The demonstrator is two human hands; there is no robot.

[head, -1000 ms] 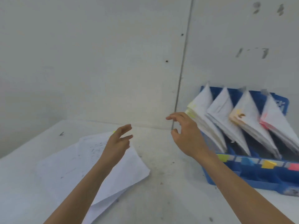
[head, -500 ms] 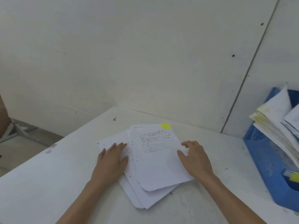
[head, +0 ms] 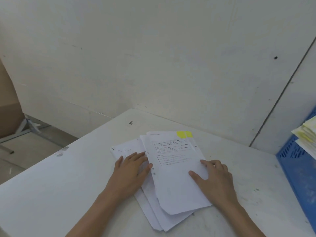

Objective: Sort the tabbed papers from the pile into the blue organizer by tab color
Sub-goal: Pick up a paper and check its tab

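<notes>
Pressing flat, my right hand (head: 216,181) spreads its fingers (head: 196,174) over the top sheet (head: 176,177), gripping nothing, while my left hand (head: 131,170) lies open on the pile (head: 150,211) beside it. I judge this the pick-up step: next I must lift that yellow-tabbed (head: 181,134) sheet and carry it to the blue organizer (head: 297,170), well apart on the surface (head: 51,194), where yellow-tabbed papers (head: 306,134) already stand. Nothing blocks the way.
</notes>
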